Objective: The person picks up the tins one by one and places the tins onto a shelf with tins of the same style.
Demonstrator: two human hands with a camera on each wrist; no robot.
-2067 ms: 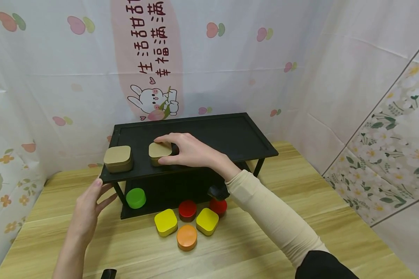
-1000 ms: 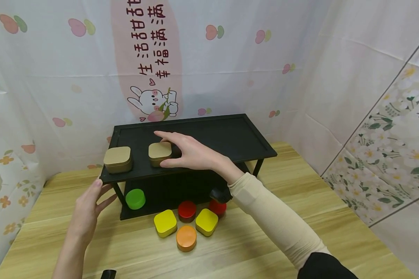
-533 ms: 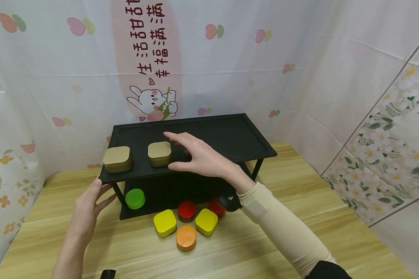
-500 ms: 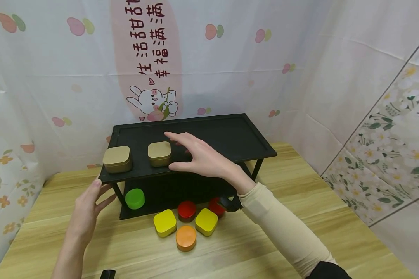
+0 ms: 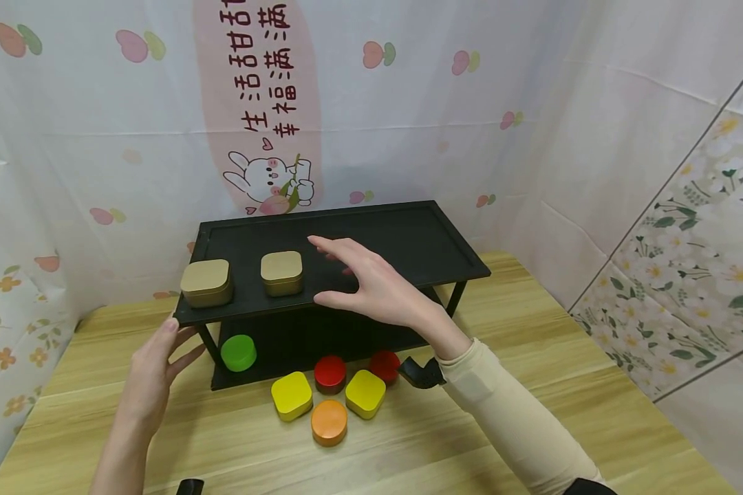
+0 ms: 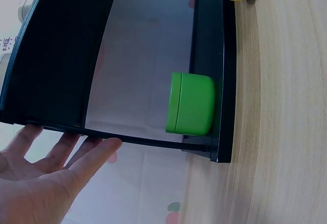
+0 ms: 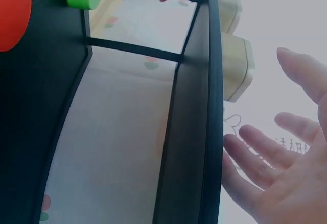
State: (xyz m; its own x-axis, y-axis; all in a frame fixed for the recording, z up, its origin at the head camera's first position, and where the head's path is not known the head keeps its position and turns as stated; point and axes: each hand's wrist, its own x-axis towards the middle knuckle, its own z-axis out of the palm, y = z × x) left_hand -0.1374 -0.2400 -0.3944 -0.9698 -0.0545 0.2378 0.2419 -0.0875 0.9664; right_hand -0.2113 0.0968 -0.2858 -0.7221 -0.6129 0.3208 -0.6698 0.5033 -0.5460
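Observation:
My right hand (image 5: 378,285), fingers spread and holding nothing, hovers over the top of a two-tier black shelf (image 5: 384,237). Just to its left stands a square gold tin (image 5: 282,273), with a gap between them. A second gold tin (image 5: 207,283) sits at the shelf's left front corner. My left hand (image 5: 151,371) touches the shelf's left side with extended fingertips; in the left wrist view its fingers (image 6: 64,150) lie along that side bar. On the lower tier, near the left leg, is a round green tin (image 6: 191,104).
On the wooden table (image 5: 223,440), in front of the shelf, stand two yellow square tins (image 5: 292,395), an orange round tin (image 5: 329,423) and two red round tins (image 5: 330,375). A patterned curtain (image 5: 408,137) hangs behind. A black camera piece (image 5: 422,373) juts from the right wrist.
My right hand has let go of the right-hand gold tin and drawn away to the right, fingers spreading. That tin stays in place; my left hand keeps its spot.

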